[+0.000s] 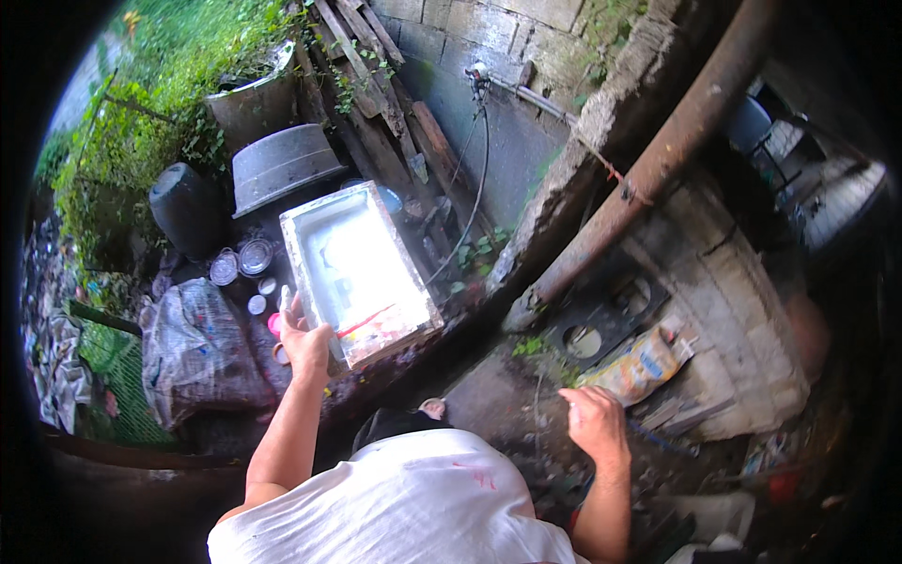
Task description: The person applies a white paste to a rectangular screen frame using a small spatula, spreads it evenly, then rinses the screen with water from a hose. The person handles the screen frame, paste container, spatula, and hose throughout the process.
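My left hand [307,340] grips the lower left edge of a silkscreen frame [293,240], a rectangular wooden frame with pale, stained edges. It is held out tilted in front of me. Its screen [362,258] shines bright white, with red and orange smears towards the near end. My right hand [598,421] hangs at the right, back upward, fingers curled together, with nothing visible in it. Just beyond it lies a crumpled yellow and white sack [639,367]; I cannot tell whether the hand touches it.
At the left stand a grey tub [285,167], a dark barrel [185,209], small pots [256,256] and a covered bundle [200,352]. A rusty pipe [648,155] slants across the right, above a black stove-like block [601,320]. Planks [376,103] and a hose [485,174] line the wall.
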`<state>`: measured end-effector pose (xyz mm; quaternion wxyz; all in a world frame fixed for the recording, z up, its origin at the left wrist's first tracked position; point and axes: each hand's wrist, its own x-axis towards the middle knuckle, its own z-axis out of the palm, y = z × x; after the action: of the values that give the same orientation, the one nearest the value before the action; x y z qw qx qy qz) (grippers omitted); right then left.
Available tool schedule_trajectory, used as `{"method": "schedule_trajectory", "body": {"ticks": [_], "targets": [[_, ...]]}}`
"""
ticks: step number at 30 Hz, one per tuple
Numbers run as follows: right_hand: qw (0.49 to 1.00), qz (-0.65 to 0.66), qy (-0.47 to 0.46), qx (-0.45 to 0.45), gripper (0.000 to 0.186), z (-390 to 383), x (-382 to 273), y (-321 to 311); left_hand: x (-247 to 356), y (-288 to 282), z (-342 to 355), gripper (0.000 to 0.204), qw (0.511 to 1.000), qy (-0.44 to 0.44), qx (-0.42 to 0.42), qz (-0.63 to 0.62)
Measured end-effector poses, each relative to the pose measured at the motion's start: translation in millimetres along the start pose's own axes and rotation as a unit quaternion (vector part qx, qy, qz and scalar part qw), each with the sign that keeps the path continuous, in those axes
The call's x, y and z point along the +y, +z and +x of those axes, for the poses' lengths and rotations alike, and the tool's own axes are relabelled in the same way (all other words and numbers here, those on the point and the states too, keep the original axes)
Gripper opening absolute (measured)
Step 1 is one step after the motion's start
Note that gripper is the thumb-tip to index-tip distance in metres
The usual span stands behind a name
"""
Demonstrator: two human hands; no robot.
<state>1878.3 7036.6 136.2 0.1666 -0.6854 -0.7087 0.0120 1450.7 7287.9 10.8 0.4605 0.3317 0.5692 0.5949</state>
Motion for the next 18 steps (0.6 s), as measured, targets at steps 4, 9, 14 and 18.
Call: {"method": "schedule_trajectory", "body": {"ticks": [4, 9, 14, 18], "targets": [[0.997, 0.014, -0.066, -0.027, 0.027, 96, 53, -2, -11, 68, 21, 0.093, 0.998, 0.020, 0.034, -0.044], [0.984, 0.060, -0.149, -0.076, 0.028, 202, 113, 18, -9, 98, 28, 0.094, 0.994, 0.051, 0.094, -0.030], [0.941, 0.201, -0.271, -0.035, 0.021, 300, 182, 48, -29, 133, 5, 0.104, 0.967, 0.148, 0.197, -0.069], [0.843, 0.401, -0.348, 0.090, 0.023, 404, 204, 2, -28, 164, -45, 0.098, 0.939, 0.165, 0.296, -0.064]]}}
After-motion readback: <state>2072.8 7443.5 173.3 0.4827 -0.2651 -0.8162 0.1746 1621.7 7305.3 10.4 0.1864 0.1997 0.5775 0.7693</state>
